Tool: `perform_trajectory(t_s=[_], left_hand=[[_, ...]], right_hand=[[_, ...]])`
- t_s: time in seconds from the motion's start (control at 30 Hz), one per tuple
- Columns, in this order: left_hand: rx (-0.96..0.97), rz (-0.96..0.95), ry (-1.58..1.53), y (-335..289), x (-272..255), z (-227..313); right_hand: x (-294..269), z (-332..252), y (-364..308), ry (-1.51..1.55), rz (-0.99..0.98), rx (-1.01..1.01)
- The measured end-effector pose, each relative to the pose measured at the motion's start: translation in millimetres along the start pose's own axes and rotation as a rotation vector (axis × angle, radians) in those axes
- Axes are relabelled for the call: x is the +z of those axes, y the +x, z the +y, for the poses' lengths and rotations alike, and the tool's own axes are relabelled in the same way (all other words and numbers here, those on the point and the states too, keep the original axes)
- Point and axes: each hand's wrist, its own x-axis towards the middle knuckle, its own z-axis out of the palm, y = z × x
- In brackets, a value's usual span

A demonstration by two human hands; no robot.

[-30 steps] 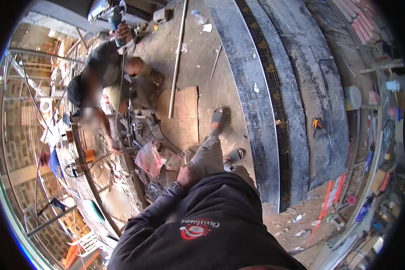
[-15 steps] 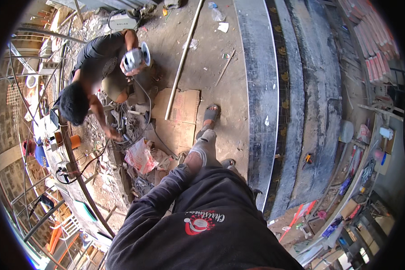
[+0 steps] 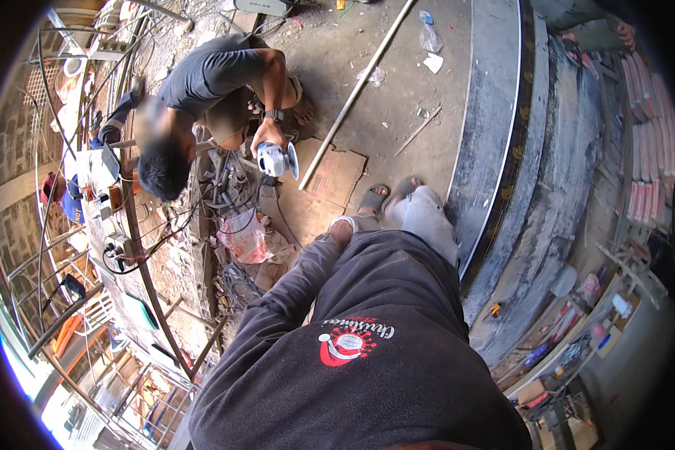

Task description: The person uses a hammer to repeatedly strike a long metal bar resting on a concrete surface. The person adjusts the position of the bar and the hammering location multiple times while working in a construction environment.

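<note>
Left hand (image 3: 343, 227): at the end of my dark sleeve, low by my knee on the grey trouser leg (image 3: 427, 217). Too small to tell whether the fingers are curled or slack; nothing visibly held. Right hand: out of view.

Nearest thing: flat brown cardboard sheet (image 3: 334, 176) on the floor, just ahead of my sandalled foot (image 3: 371, 199).

On the sheet's left edge, a crouching co-worker's hand (image 3: 266, 135) grips a grey angle grinder (image 3: 276, 160), disc toward the cardboard.

Judgement: I am standing by, not working. Any reach for the cardboard calls for bending down and keeping clear of the disc.

Surroundings:
- Tangled cables (image 3: 225, 176) and a pink plastic bag (image 3: 241, 234), left of centre.
- A long pale pole (image 3: 356, 86) slanting across the dusty concrete floor (image 3: 397, 75).
- Curved dark steps (image 3: 495, 135) on the right.
- A cluttered surface (image 3: 570, 337), lower right.
- A rusty metal railing (image 3: 139, 255) on the left.
</note>
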Motion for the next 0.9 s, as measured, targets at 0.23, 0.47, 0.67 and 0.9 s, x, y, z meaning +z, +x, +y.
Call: perform_trajectory(t_s=[0.23,0.47,0.67,0.9], left_hand=[[0.029,0.42,-0.455,42,-65,77],[-0.331,0.562,-0.799,132,-162,62],[-0.179,0.597,-0.267,171,-331,157],[-0.149,0.911,-1.025,212,-499,250]], right_hand=[[-46,-85,27,-0.085,0.017,0.059],[-74,-245,114,-0.261,-0.146,0.057],[-134,-418,157,-0.309,-0.153,0.004],[-153,-615,134,0.032,-0.067,-0.104]])
